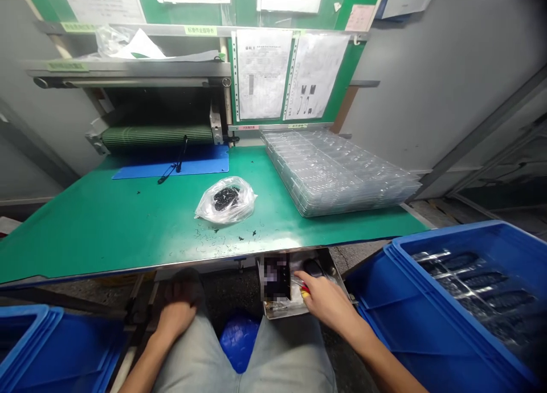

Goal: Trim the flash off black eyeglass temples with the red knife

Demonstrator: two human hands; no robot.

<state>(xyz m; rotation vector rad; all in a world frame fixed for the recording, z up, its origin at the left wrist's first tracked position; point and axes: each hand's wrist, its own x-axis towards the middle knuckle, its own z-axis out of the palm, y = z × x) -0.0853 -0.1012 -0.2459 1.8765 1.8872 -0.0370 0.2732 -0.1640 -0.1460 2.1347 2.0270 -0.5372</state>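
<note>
Reaching down at 5 o'clock, the right hand (327,303) stretches its fingers into a shallow steel tray (330,285) under the table edge, right by a red-and-yellow tool handle (304,291); whether it grips anything cannot be told. The left hand (179,316) sits curled at 7 o'clock over a dark soft-looking object (183,287) by the knee, grasp unclear. A green-matted workbench (128,239) carries a clear plastic bag of black parts (225,202) at 12 o'clock and stacked clear blister trays (337,174) at 1 o'clock. A blue plastic crate (465,233) stands at 4 o'clock.
</note>
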